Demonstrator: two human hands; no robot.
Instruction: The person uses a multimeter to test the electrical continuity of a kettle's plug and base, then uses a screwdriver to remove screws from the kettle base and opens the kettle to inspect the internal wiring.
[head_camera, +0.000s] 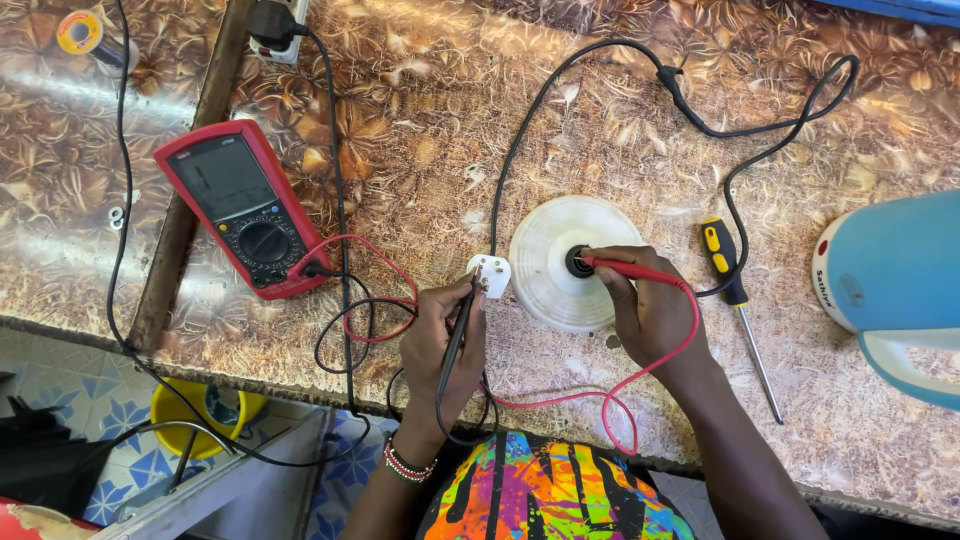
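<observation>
Left hand: the left hand (443, 345) has its fingers closed around a black probe (460, 330), tip touching the white plug (490, 274).
Right hand: the right hand (645, 305) has its fingers pinched on a red probe (625, 268), tip in the dark centre of the white kettle base (545, 255).
Beside it: a yellow-handled screwdriver (735, 300) lies just right of the base on the desk (420, 140); a blue kettle (895, 280) lies farther right.
Left side: a red multimeter (240, 205), leads plugged in.
Far: a black cord (700, 120) loops across the desk.
</observation>
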